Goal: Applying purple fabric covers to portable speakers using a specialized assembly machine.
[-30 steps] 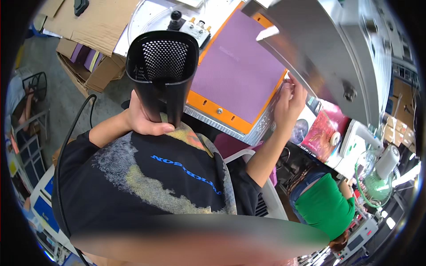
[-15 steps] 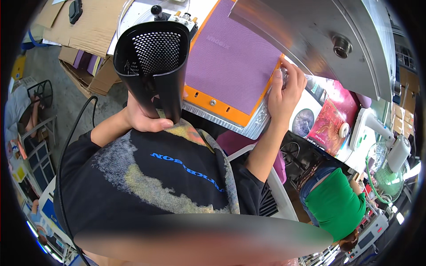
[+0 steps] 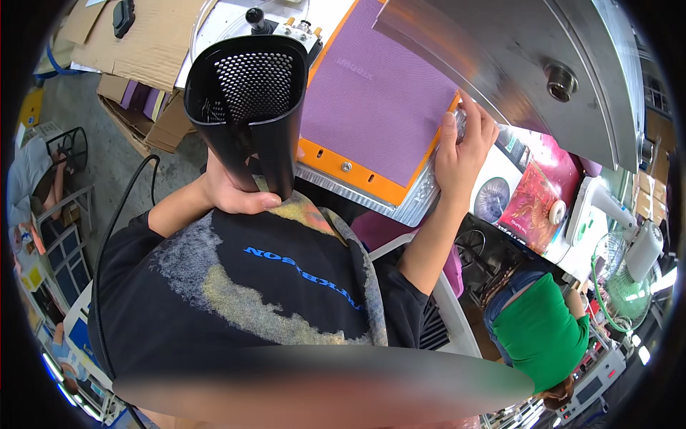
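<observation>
My left hand (image 3: pixel 239 193) is closed round the lower part of a tall black shell (image 3: pixel 275 146), open at the top and perforated on its inner wall. The thumb lies across its near side; the other fingers are mostly behind it. To the right, my right hand (image 3: pixel 464 146) rests at the right edge of an orange-framed plate with a purple textured sheet (image 3: pixel 379 93). Its fingers are bent over something clear and shiny at that edge, too hidden to name. Under the orange frame (image 3: pixel 350 171) is a ribbed metal base (image 3: pixel 418 189).
A large steel machine part (image 3: pixel 514 64) hangs over the plate's far right. Cardboard boxes (image 3: pixel 143 50) stand at the left. A black-knobbed valve (image 3: pixel 256 20) sits behind the shell. At the right are a red packet (image 3: pixel 532 200), a fan (image 3: pixel 625 264) and a person in green (image 3: pixel 539 329).
The whole view has shifted very slightly. Both hands keep their places on the black shell and at the plate's edge.
</observation>
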Demonstrator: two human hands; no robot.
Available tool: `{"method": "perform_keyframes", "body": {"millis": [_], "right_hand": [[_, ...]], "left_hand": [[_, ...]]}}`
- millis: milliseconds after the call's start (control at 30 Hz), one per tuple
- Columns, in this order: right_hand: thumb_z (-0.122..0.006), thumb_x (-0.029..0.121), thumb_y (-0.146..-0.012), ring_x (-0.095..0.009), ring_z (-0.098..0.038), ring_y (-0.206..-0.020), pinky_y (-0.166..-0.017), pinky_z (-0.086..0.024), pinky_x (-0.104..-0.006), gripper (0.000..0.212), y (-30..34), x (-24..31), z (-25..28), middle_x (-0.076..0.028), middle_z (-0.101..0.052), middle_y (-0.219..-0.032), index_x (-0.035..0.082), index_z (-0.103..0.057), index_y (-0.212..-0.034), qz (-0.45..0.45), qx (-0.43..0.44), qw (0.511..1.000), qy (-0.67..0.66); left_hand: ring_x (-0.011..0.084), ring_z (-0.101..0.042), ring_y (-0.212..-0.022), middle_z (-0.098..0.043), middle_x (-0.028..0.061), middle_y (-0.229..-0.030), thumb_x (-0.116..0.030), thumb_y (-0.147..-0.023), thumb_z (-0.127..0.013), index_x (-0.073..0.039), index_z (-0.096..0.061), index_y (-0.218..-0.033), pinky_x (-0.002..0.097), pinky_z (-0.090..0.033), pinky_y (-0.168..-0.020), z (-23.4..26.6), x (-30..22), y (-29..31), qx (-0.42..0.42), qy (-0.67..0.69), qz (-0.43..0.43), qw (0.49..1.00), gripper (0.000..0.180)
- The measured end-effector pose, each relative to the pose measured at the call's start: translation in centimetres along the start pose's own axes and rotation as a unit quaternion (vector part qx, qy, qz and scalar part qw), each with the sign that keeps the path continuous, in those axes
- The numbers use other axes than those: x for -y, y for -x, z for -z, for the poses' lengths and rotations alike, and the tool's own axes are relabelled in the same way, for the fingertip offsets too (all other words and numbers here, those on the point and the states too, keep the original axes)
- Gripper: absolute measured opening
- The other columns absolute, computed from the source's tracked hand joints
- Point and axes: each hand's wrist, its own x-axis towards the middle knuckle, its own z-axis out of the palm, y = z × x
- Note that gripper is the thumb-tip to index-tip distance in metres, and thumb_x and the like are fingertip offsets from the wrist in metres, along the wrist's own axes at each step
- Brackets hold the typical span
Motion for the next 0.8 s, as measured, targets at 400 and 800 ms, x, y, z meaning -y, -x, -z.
{"method": "perform_keyframes", "body": {"millis": [400,800], "right_hand": [[-0.053,0.027,-0.092,-0.026,-0.048,-0.102,-0.09,-0.038,-0.0358,0.032,0.19,-0.38,-0.15,-0.01,-0.059,-0.104,0.004,-0.061,-0.113,-0.05,-0.006,0.997,-0.052],[-0.053,0.03,-0.093,-0.025,-0.047,-0.101,-0.089,-0.038,-0.0359,0.034,0.42,-0.91,-0.2,-0.012,-0.058,-0.105,0.006,-0.061,-0.116,-0.022,-0.004,0.999,-0.029]], "left_hand": [[0.022,-0.054,-0.092,-0.053,0.0149,-0.1,-0.036,-0.061,-0.072,0.002,-0.045,-0.113,0.0326,-0.043,-0.079,0.13,0.03,-0.35,0.029,-0.026,-0.023,0.999,0.07],[0.022,-0.055,-0.091,-0.053,0.0149,-0.101,-0.037,-0.061,-0.072,0.002,-0.046,-0.113,0.0327,-0.043,-0.079,-0.29,0.15,-0.28,0.023,-0.016,-0.01,1.0,0.07]]}}
